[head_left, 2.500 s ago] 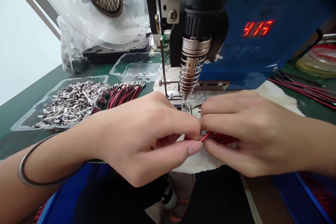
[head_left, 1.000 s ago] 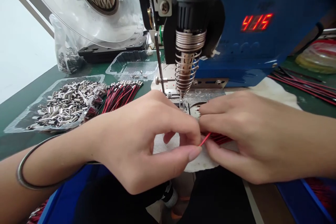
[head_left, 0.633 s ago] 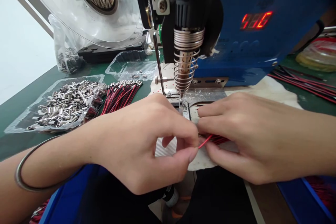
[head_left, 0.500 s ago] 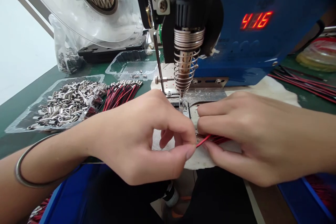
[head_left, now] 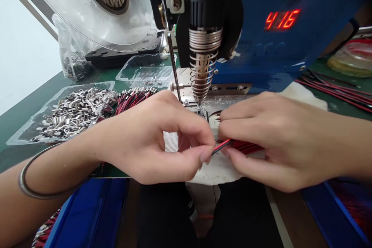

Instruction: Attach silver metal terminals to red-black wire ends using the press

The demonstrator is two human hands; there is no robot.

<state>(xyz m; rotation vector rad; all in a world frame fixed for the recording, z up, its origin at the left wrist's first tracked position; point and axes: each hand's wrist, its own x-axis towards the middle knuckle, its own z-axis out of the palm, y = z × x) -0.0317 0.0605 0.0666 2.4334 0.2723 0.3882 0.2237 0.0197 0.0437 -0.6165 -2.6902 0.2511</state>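
My left hand (head_left: 157, 139) pinches the end of one red-and-black wire (head_left: 220, 147) between thumb and forefinger. My right hand (head_left: 276, 139) is closed over a small bundle of red and black wires (head_left: 247, 147) lying on a white cloth (head_left: 215, 170). Both hands meet just in front of the soldering iron tip with its coiled spring guard (head_left: 203, 69), which hangs from the blue machine (head_left: 290, 50). A metal bangle (head_left: 31, 186) circles my left wrist.
A clear sheet of small metal sleeves (head_left: 72, 110) lies at the left, beside a pile of finished wires (head_left: 130, 97). A clear plastic tray (head_left: 147, 73) and a clear reel (head_left: 104, 4) stand behind. More wires (head_left: 340, 91) run at the right. The display (head_left: 280, 19) reads 416.
My left thumb and forefinger have drawn one wire a little leftward out of the bundle. The display went from 415 to 416. The view shifted slightly.
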